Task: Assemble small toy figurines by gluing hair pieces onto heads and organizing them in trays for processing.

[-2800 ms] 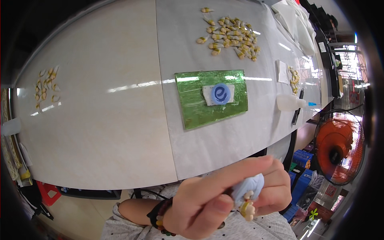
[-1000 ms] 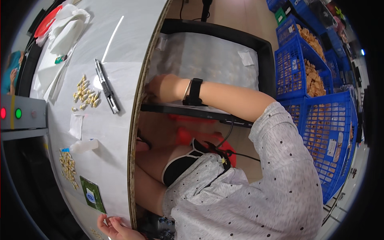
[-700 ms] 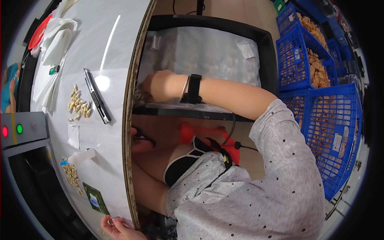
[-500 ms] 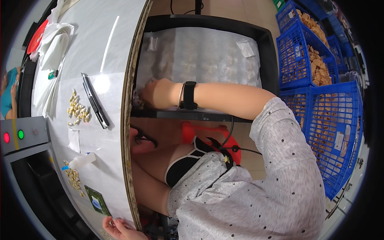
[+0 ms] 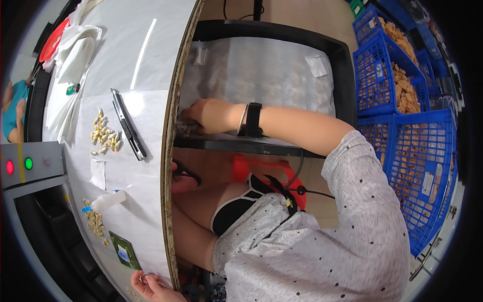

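My right hand (image 5: 211, 116), with a black band and a bangle at its wrist, reaches into a black tray (image 5: 282, 30). Its fingers bend down among small pieces (image 5: 187, 130) at the tray's near left corner, next to the table edge; the fingertips are hidden. White translucent sheeting (image 5: 271, 75) covers most of the tray. At the bottom of the view, my left hand (image 5: 153, 288) is over the table, fingertips pinched together; what they hold is too small to make out. Just beyond it lies a flat green packet (image 5: 124, 250) with a pale label.
On the table (image 5: 146, 201) lie a black-and-silver box cutter (image 5: 128, 128), piles of small yellow-and-white pieces (image 5: 105, 136) and a white bottle with blue tip (image 5: 109, 200). Blue crates (image 5: 420, 171) stand at right, a red stool (image 5: 246, 168) below the tray. A person (image 5: 17, 110) is at far left.
The whole view has shifted slightly, so things appear further right. My right hand stays in the tray corner, its fingers now showing more clearly. My left hand stays in place.
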`<action>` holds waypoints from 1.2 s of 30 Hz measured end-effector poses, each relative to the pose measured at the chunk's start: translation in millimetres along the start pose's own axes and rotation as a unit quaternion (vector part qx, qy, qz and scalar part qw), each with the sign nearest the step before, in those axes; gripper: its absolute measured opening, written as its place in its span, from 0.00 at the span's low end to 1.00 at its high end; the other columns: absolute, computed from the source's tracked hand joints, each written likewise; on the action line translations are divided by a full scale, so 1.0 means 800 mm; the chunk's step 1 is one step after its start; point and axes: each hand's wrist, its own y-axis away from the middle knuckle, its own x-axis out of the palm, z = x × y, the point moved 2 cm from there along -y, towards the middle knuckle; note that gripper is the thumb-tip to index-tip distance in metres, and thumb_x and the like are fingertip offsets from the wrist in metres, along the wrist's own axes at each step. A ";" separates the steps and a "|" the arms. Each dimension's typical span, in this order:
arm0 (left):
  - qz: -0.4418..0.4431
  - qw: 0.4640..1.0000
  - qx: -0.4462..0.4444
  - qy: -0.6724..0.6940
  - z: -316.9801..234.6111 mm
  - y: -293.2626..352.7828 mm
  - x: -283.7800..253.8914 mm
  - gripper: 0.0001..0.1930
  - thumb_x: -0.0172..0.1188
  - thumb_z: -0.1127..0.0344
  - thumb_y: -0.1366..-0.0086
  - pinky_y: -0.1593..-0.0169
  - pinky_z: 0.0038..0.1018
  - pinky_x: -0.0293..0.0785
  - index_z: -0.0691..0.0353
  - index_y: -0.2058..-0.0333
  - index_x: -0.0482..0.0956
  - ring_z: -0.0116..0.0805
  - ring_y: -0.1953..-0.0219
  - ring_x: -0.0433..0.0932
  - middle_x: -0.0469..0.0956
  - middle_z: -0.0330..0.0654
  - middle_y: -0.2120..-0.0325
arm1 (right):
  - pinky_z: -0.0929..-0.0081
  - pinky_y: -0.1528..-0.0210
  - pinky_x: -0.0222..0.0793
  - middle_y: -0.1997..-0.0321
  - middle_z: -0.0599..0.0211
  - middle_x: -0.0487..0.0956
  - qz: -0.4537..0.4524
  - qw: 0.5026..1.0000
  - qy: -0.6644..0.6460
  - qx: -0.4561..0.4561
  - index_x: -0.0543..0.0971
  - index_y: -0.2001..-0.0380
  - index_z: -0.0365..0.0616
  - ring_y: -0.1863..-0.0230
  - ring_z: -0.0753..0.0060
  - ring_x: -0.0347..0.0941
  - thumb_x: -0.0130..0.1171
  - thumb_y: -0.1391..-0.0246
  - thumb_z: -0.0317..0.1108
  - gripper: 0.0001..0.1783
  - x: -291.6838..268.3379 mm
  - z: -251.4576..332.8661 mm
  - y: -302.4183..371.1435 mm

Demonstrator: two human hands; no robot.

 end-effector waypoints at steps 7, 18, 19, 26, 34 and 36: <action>0.030 0.994 -0.032 0.098 -0.021 0.005 -0.009 0.09 0.48 0.76 0.44 0.77 0.17 0.60 0.65 0.63 0.68 0.24 0.79 0.64 0.68 0.39 0.78 | 0.65 0.58 0.67 0.62 0.52 0.75 -0.011 0.999 -0.011 -0.051 0.71 0.56 0.48 0.61 0.52 0.71 0.56 0.61 0.31 0.23 -0.002 -0.017 0.007; -0.087 0.945 0.134 -0.284 -0.081 -0.066 -0.221 0.07 0.45 0.75 0.41 0.62 0.16 0.61 0.69 0.64 0.68 0.23 0.67 0.66 0.68 0.40 0.68 | 0.82 0.71 0.62 0.74 0.68 0.71 -0.173 0.946 -0.274 -0.013 0.74 0.68 0.38 0.73 0.77 0.67 0.60 0.65 0.28 0.14 -0.069 0.156 0.099; -0.077 0.922 0.162 -0.343 -0.079 -0.102 -0.204 0.06 0.45 0.75 0.41 0.64 0.19 0.63 0.69 0.66 0.69 0.25 0.68 0.67 0.70 0.40 0.68 | 0.82 0.69 0.62 0.69 0.66 0.70 -0.178 0.940 -0.291 -0.023 0.73 0.65 0.38 0.70 0.76 0.66 0.62 0.67 0.27 0.19 -0.058 0.175 0.096; 0.018 0.856 0.088 -0.510 -0.009 -0.246 -0.276 0.09 0.50 0.68 0.47 0.66 0.33 0.69 0.64 0.68 0.73 0.47 0.70 0.74 0.74 0.51 0.74 | 0.76 0.63 0.63 0.59 0.63 0.69 -0.208 0.938 -0.262 -0.095 0.67 0.56 0.38 0.58 0.71 0.64 0.64 0.67 0.31 0.31 -0.013 0.260 0.011; 0.063 0.808 -0.032 -0.584 0.069 -0.388 -0.315 0.18 0.53 0.65 0.52 0.61 0.35 0.70 0.61 0.60 0.71 0.48 0.65 0.74 0.74 0.51 0.66 | 0.78 0.69 0.59 0.71 0.63 0.72 -0.217 0.962 -0.143 -0.083 0.73 0.68 0.36 0.74 0.70 0.62 0.61 0.63 0.30 0.15 0.004 0.270 0.001; 0.041 0.753 0.051 -0.655 0.129 -0.423 -0.340 0.20 0.54 0.65 0.54 0.60 0.35 0.70 0.61 0.58 0.70 0.48 0.65 0.74 0.74 0.52 0.65 | 0.78 0.69 0.59 0.73 0.63 0.72 -0.235 0.958 -0.129 -0.104 0.73 0.70 0.36 0.75 0.69 0.62 0.60 0.62 0.29 0.14 0.009 0.278 -0.002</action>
